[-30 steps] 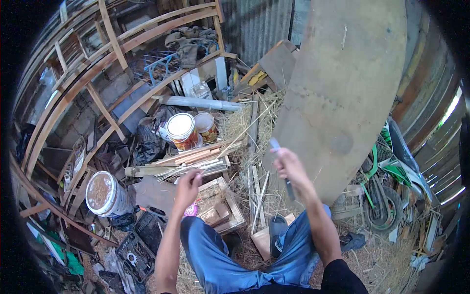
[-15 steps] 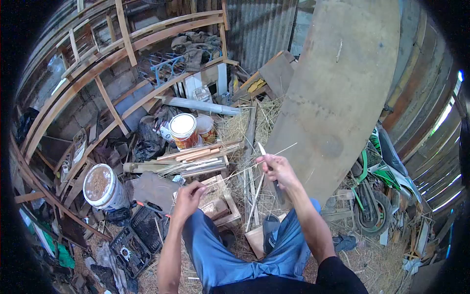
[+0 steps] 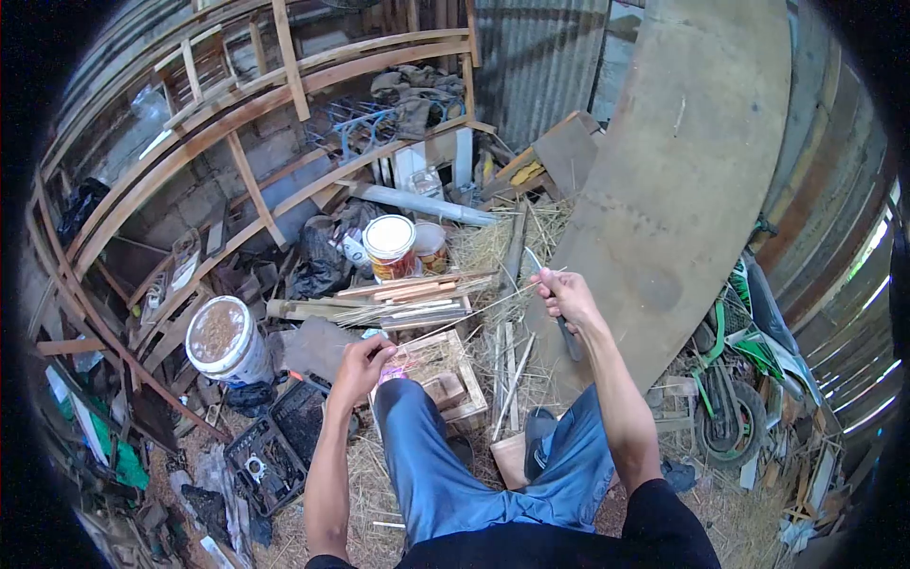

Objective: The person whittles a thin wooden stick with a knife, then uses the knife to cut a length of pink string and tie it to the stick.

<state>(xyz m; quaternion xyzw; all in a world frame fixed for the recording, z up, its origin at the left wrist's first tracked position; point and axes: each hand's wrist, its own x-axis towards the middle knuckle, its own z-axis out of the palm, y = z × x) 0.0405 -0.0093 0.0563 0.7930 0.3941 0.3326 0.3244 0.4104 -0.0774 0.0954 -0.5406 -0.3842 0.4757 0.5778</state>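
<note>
My right hand (image 3: 569,296) is closed around a knife (image 3: 572,343), its dark handle below the fist and its pale blade pointing up and away. A thin pale strip (image 3: 488,308), like split bamboo, runs from the right hand down toward my left hand (image 3: 366,365). The left fingers are pinched together at the strip's lower end, above my left knee. Just beyond the knees lies a shallow wooden box frame (image 3: 466,372) with a wood block (image 3: 442,389) in it. Behind it is a stack of wooden sticks (image 3: 417,292).
A large board (image 3: 654,218) leans on the right, beside a green-framed wheeled thing (image 3: 725,398). White buckets (image 3: 227,346) and a paint pail (image 3: 390,237) stand on the left near an open black tool case (image 3: 270,450). Straw (image 3: 488,248) and scraps cover the ground.
My right hand has moved up and farther from my body along the strip, with the knife. The left hand stays low, still pinching. The whole view has shifted slightly.
</note>
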